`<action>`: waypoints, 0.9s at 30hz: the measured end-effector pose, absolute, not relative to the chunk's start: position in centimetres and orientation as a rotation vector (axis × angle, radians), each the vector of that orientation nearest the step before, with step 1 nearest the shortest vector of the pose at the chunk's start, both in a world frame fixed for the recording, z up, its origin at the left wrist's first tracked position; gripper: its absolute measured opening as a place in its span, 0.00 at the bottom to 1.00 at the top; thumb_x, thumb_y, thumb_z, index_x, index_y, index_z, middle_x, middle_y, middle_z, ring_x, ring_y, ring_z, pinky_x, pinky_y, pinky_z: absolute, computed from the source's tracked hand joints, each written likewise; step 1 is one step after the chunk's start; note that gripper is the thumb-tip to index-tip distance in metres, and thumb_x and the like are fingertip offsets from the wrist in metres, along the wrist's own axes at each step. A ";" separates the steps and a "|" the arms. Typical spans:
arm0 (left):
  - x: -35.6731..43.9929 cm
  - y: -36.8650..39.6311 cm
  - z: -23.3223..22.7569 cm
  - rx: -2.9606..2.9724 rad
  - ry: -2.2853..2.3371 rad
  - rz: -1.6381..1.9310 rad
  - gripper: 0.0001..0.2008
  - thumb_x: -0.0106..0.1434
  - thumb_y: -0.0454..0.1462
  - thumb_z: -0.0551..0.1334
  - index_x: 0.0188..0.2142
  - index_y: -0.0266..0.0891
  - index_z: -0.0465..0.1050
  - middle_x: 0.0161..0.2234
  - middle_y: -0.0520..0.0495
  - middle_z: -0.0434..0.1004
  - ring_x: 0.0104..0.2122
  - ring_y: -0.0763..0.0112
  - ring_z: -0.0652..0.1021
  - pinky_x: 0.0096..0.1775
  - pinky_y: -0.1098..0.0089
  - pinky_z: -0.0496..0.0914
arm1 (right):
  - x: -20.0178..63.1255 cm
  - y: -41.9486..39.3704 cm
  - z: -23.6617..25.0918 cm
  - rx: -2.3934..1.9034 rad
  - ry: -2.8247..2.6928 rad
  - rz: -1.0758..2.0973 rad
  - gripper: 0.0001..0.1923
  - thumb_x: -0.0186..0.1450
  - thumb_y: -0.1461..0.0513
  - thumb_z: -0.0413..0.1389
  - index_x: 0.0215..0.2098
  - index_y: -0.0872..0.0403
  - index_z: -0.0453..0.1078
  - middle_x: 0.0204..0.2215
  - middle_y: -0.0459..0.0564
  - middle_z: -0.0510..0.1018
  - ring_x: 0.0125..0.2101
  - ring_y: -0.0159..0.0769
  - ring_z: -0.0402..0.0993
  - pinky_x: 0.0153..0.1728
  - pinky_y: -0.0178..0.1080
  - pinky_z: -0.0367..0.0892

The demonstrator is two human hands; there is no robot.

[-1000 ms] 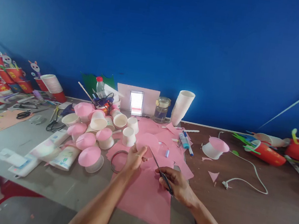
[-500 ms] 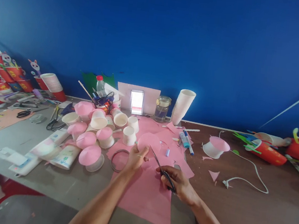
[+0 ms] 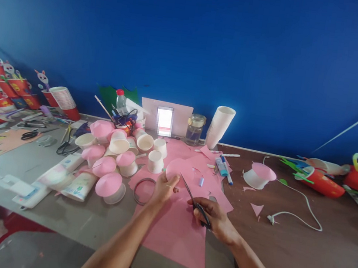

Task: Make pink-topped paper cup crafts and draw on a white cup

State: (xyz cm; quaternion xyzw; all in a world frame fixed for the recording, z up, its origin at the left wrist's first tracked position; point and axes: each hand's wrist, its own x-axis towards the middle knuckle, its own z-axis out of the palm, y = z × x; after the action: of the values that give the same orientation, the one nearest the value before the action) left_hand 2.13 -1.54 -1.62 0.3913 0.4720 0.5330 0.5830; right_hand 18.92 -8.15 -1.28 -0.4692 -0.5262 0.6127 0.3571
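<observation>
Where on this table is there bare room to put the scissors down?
Bare brown table lies right of the right hand, in front of the white cable. Grey tabletop in front of the glue tubes is bare too. The cup pile and pink paper are crowded.

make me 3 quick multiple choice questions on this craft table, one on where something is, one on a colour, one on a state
1. Where is the tall stack of white cups?
A. by the blue wall, right of the glass jar
B. on the floor
C. in the left hand

2. What colour is the paper circle held in the left hand?
A. green
B. pink
C. yellow

3. What does the right hand hold?
A. a marker
B. nothing
C. scissors

Answers:
1 A, the stack stands at the wall beside the jar.
2 B, the circle is pink like the sheet below.
3 C, fingers grip the handles, blades pointing at the circle.
</observation>
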 end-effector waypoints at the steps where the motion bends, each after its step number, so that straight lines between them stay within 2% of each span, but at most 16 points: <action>1: 2.1 -1.5 -1.6 0.893 1.103 1.247 0.16 0.46 0.44 0.70 0.23 0.36 0.68 0.21 0.54 0.65 0.20 0.80 0.65 0.23 0.75 0.66 | 18.9 -8.1 -1.4 -1.212 -1.363 1.580 0.33 0.52 0.41 0.61 0.40 0.60 0.74 0.18 0.43 0.66 0.20 0.28 0.60 0.22 0.33 0.57; 13: 2.1 -1.1 -2.4 0.836 1.090 1.273 0.17 0.44 0.45 0.72 0.24 0.35 0.71 0.21 0.54 0.67 0.20 0.79 0.67 0.23 0.75 0.68 | 18.7 -8.2 -1.7 -1.235 -1.375 1.567 0.30 0.52 0.42 0.61 0.39 0.59 0.75 0.20 0.41 0.61 0.20 0.26 0.53 0.22 0.33 0.55; 19: 2.1 -1.1 -2.2 0.842 1.081 1.273 0.17 0.44 0.45 0.72 0.24 0.34 0.71 0.21 0.54 0.66 0.20 0.79 0.67 0.22 0.75 0.67 | 18.6 -8.3 -1.1 -1.275 -1.395 1.529 0.28 0.53 0.43 0.61 0.38 0.58 0.75 0.21 0.43 0.63 0.21 0.27 0.54 0.22 0.33 0.55; 27: 2.0 -1.1 -2.2 0.849 1.083 1.274 0.18 0.44 0.45 0.72 0.24 0.34 0.71 0.21 0.54 0.67 0.20 0.80 0.67 0.22 0.76 0.67 | 18.5 -8.3 -0.7 -1.289 -1.400 1.562 0.29 0.52 0.42 0.61 0.38 0.58 0.74 0.20 0.42 0.62 0.21 0.27 0.54 0.22 0.34 0.55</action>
State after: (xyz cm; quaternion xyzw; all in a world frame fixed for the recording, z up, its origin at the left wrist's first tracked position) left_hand 2.02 -1.13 -2.21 0.3650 0.4656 0.5475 0.5918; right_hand 18.52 -8.25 -0.66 -0.4938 -0.5362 0.5980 0.3333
